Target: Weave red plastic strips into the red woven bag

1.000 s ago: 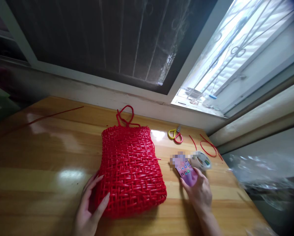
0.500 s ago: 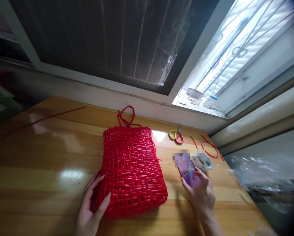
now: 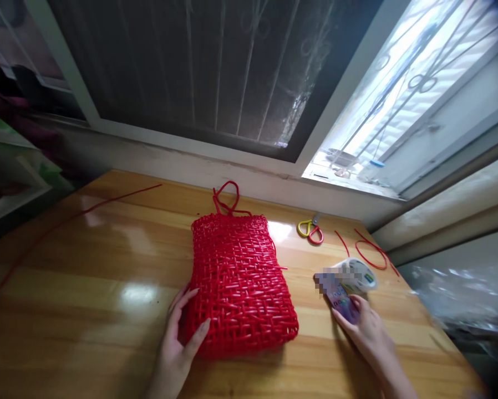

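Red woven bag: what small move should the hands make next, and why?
Probably the right hand should put down the phone and move to the free right edge of the red woven bag: only the left hand touches it, at its near left corner.

My two hands, both bare
Item one, left hand (image 3: pixel 176 338), lower centre of the frame: slender fingers, long pointed nails. Item two, right hand (image 3: pixel 367 332), lower right: bare wrist and forearm.

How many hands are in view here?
2. The left hand rests against the near-left corner of the red woven bag; the right hand holds a phone to its right.
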{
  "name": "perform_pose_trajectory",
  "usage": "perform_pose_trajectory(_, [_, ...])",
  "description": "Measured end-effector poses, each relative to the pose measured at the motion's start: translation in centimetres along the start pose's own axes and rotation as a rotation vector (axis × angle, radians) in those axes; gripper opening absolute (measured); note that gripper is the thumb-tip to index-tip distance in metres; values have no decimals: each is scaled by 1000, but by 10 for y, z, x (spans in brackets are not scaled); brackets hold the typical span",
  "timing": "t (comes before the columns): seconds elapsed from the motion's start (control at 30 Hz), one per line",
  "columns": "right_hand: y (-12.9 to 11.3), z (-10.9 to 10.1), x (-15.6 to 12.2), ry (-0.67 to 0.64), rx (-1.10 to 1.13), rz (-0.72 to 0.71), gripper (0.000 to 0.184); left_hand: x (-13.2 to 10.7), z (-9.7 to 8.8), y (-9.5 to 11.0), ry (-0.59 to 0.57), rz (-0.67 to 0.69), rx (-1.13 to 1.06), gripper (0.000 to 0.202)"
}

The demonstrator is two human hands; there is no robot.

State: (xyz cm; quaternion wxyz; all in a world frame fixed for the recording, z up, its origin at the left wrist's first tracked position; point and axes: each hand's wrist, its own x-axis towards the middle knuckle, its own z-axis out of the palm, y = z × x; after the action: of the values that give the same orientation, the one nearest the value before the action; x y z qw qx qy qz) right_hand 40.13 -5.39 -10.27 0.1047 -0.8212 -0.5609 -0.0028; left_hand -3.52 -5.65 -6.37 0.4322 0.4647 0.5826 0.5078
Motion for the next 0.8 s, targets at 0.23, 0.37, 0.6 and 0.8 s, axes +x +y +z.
perform_pose_trajectory(0.23, [-116,-53,23,201,121,-645,39,-1,-8,8,-37,-80,-109,39])
perform_pose_trajectory(0.37, [-229,-82,12,110,287,-986,40,-2,-9,13,-44,-47,-71,38])
perform_pose_trajectory(0.6, [-312,-76,14,91,186,-1320,18,-8,-11,0,-158,188,247,71])
perform_pose_trajectory(0.8, [-279,-82,46,421,425,-1081,12,-7,-3,-2,-215,222,348,76])
